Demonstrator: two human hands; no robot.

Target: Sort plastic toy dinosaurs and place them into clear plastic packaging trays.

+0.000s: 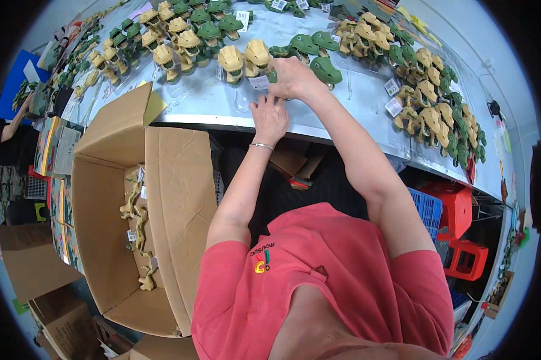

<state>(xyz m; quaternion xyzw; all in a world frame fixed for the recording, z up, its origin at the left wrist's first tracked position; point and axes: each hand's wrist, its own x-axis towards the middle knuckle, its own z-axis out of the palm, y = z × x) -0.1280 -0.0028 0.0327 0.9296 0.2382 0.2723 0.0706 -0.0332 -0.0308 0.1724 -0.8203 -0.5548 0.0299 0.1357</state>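
Observation:
My right hand [291, 79] reaches over the front of the table, its fingers curled round a green toy dinosaur [273, 77] that it mostly hides. Just below, my left hand [269, 121] is at the table edge, its bent fingers close under the right hand. Whatever its fingertips grip is hidden. A white tag [259, 83] hangs beside the right hand's fingers. Left of the hands stand two tan toy dinosaurs, the nearer a tan dinosaur head [257, 55]. Right behind my right hand is a green dinosaur [326, 71] with an open jaw.
Rows of tan and green dinosaurs [186, 42] fill the table's back left; another cluster [432, 114] stands at the right. An open cardboard box [177, 240] with several tan dinosaurs sits at my left. Red stools [465, 259] and a blue crate [425, 211] are under the table. Another person's arm [19, 117] shows far left.

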